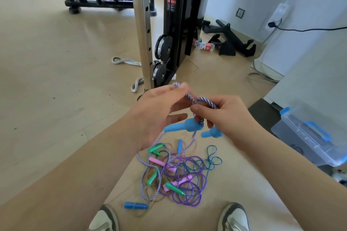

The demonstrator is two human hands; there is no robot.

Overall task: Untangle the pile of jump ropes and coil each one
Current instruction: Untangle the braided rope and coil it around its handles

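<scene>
Pinching a braided rope [203, 99] in left hand [159, 107] and right hand [225, 116], with blue handles [180, 125] just below and the tangled pile [178, 172] underneath.

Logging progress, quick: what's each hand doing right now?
Left hand: pinching the purple-and-white braided jump rope.
Right hand: gripping the same rope near its light-blue plastic handles.

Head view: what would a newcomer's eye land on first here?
Centre frame, the left hand and right hand pinch a purple-and-white braided rope, its two light blue handles hanging below. Beneath them on the floor lies a tangled pile of jump ropes with green, pink and blue handles.
</scene>
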